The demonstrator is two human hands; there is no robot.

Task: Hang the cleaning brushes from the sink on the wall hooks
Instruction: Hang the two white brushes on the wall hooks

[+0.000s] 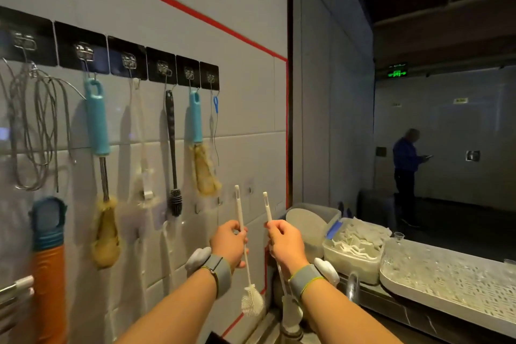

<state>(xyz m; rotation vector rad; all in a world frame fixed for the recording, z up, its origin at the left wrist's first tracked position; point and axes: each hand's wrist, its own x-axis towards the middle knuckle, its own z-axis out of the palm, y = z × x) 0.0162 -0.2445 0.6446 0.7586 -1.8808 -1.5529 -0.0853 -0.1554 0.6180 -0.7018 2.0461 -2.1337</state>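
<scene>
My left hand (229, 244) grips a thin white brush (239, 209) by its stem, slotted tip up, bristle head (252, 301) hanging below my wrist. My right hand (286, 243) holds a second white brush (267, 205) the same way, its head (291, 313) low behind my forearm. Both tips point at small clear hooks (249, 190) on the lower tiled wall, a short gap away. Above, a row of black-backed metal hooks (160, 67) carries teal-handled brushes (97, 117), a black brush (173, 153) and a white brush (141, 142).
Coiled wire brushes (36, 126) hang at far left above an orange and teal tube (47, 248). To the right, a counter holds a lidded tub (308, 220), a box of white pieces (353, 246) and a perforated tray (452, 279). A person (406, 173) stands far back.
</scene>
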